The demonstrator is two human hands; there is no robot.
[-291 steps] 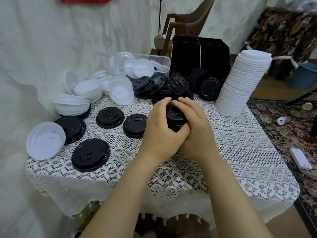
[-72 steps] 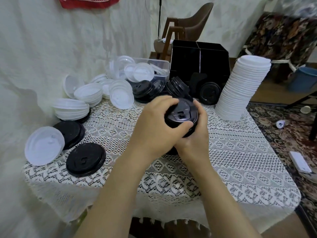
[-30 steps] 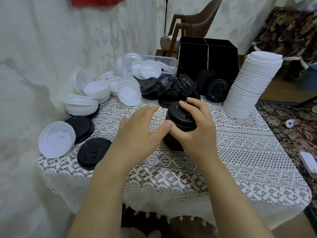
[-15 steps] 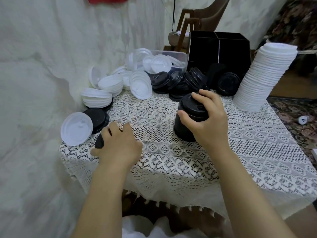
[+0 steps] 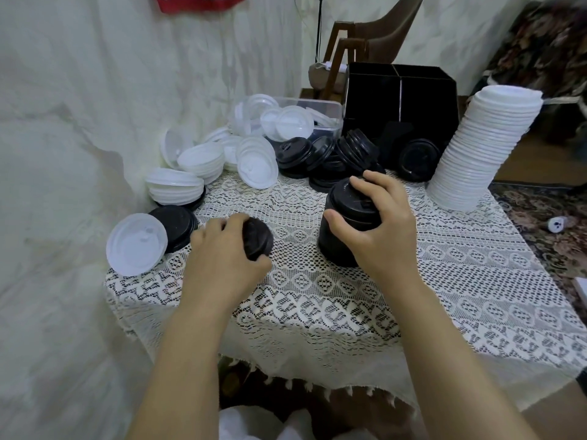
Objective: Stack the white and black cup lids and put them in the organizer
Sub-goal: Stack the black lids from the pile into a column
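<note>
My right hand (image 5: 374,223) grips the top of a stack of black lids (image 5: 340,236) standing on the lace-covered table (image 5: 444,296). My left hand (image 5: 222,255) holds a single black lid (image 5: 257,238) tilted just above the cloth, left of that stack. A tall leaning stack of white lids (image 5: 482,147) stands at the right. The black organizer (image 5: 400,100) sits at the back of the table. Loose black lids (image 5: 320,157) lie heaped in front of it.
Piles of white lids (image 5: 197,166) lie at the back left, beside a clear plastic tub (image 5: 314,112) holding more. One white lid (image 5: 136,244) leans on a short black pile (image 5: 178,223) at the left edge. A chair stands behind the table.
My left hand left the black stack, reached to the table's left edge, took a single black lid and carried it rightward. My right hand stayed on the stack.
</note>
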